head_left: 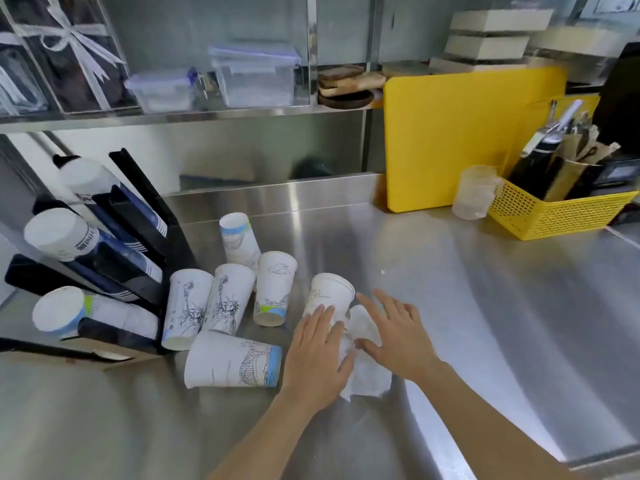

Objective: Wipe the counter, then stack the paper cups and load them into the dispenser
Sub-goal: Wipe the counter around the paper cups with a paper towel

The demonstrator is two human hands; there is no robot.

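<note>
two hands: left hand and right hand lay flat, fingers spread, on the white cloth
cups: scattered left of the cloth, beside the dispenser

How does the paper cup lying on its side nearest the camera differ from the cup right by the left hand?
The lying cup rests on its side on the counter, rim to the right; the cup by the left hand stands upside down, base up. The lying cup has a blue band at its rim and a bridge drawing; the other looks mostly plain, with faint print. No hand touches the lying cup; the left hand rests against the other. Both are white paper cups.
</note>
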